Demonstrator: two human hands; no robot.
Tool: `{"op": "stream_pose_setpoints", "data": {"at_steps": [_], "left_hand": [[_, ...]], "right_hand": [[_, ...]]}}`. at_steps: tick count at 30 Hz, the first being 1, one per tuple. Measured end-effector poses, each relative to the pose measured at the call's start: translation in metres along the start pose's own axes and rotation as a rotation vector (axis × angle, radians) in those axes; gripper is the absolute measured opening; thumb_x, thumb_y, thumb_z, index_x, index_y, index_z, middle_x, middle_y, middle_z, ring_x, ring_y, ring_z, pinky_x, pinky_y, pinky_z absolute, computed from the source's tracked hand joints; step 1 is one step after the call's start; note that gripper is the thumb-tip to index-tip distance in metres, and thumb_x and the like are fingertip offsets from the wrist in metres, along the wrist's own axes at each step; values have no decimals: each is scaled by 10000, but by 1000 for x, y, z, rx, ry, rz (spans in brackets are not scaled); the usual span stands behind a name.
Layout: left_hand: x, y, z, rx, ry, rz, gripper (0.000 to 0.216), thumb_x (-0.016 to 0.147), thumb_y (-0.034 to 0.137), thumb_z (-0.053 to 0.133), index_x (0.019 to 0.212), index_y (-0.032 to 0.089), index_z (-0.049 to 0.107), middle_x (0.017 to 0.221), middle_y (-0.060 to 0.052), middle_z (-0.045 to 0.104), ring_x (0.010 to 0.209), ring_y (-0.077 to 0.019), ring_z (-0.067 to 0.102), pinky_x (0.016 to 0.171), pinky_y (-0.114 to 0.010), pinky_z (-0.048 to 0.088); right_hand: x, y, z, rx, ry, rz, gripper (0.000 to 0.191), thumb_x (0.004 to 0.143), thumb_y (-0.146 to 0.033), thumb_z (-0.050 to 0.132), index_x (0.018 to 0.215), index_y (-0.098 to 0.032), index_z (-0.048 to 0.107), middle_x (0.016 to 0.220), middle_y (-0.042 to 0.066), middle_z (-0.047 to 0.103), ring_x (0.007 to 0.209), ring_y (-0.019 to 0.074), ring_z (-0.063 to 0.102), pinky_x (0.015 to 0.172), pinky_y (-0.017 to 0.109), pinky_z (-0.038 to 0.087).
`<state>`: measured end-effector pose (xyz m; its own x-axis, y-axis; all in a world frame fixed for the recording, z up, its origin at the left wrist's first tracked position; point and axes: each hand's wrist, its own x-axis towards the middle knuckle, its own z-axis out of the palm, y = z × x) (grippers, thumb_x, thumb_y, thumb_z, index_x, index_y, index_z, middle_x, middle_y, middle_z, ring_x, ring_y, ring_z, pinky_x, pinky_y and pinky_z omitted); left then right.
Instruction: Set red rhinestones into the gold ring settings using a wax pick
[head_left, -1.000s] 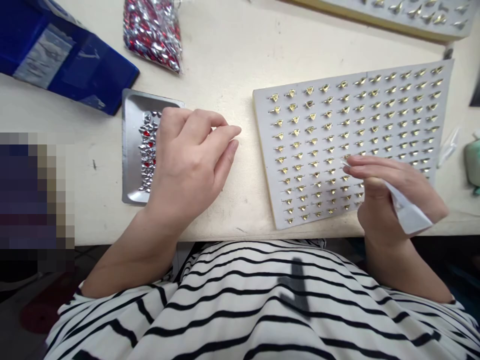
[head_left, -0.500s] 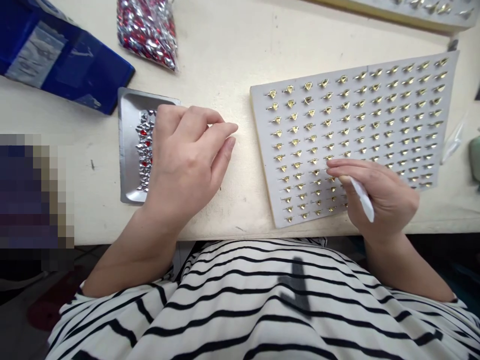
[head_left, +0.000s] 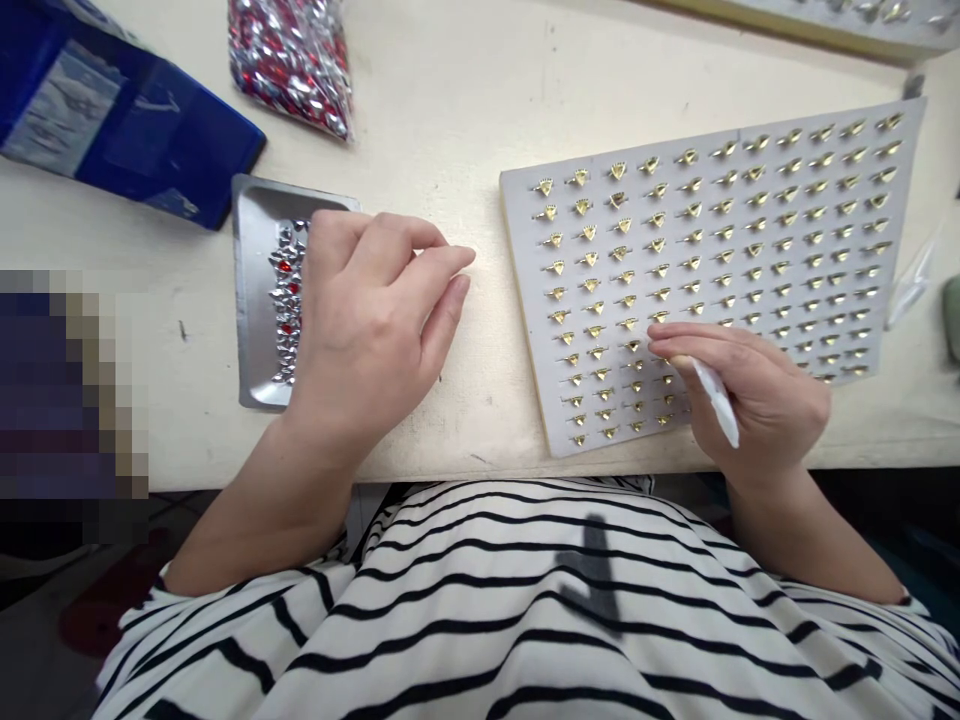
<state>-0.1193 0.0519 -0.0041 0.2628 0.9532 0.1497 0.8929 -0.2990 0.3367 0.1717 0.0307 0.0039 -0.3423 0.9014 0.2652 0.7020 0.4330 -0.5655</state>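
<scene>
My left hand (head_left: 375,310) rests palm down across the right side of a small silver tray (head_left: 251,300). Its fingers are loosely bent, thumb and forefinger slightly apart, with nothing visible in them. In the tray lie small faceted stones (head_left: 285,290), silver and red, partly covered by this hand. My right hand (head_left: 757,395) is closed around a small white plastic pouch (head_left: 716,405), whose tail sticks out below the thumb. Its fingertips are over a pale foam board (head_left: 529,300) set with rows of gold-coloured rings with triangular heads (head_left: 589,232). That hand hides some of the lower rows.
A blue box (head_left: 172,140) stands at upper left, beside a clear bag of red and silver stones (head_left: 292,70). Part of another board (head_left: 795,25) shows at the top right. A scrap of clear plastic (head_left: 911,285) and a green object (head_left: 952,315) lie at the right.
My right hand has shifted slightly left and down over the board, still holding the white pouch. My left hand stays practically where it was.
</scene>
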Motion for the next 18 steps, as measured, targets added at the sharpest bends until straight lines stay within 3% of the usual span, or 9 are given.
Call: {"op": "stream_pose_setpoints", "data": {"at_steps": [4,11,18], "left_hand": [[0,-1,1,-32,-8,-9,294,972,359,383,1185,318,582,1171,6,573,1107,-254,423,997,-438,367],[0,-1,2,-52,8,-12,299,966,371,388,1177,313,592,1169,-6,584,1108,-262,428,994,-449,358],[0,-3,5,-73,28,-8,294,957,375,408,1166,317,607,1164,-10,589,1087,-264,417,971,-440,347]], "right_hand": [[0,-4,-2,47,28,59,246,769,-76,591,944,-226,677,966,-11,690,926,140,662,844,302,578],[-5,-6,-3,63,190,60,219,765,-115,610,920,-253,679,877,-24,694,864,159,672,774,331,594],[-14,-2,1,53,115,48,212,781,-115,596,941,-227,676,933,-14,693,901,131,665,824,288,586]]}}
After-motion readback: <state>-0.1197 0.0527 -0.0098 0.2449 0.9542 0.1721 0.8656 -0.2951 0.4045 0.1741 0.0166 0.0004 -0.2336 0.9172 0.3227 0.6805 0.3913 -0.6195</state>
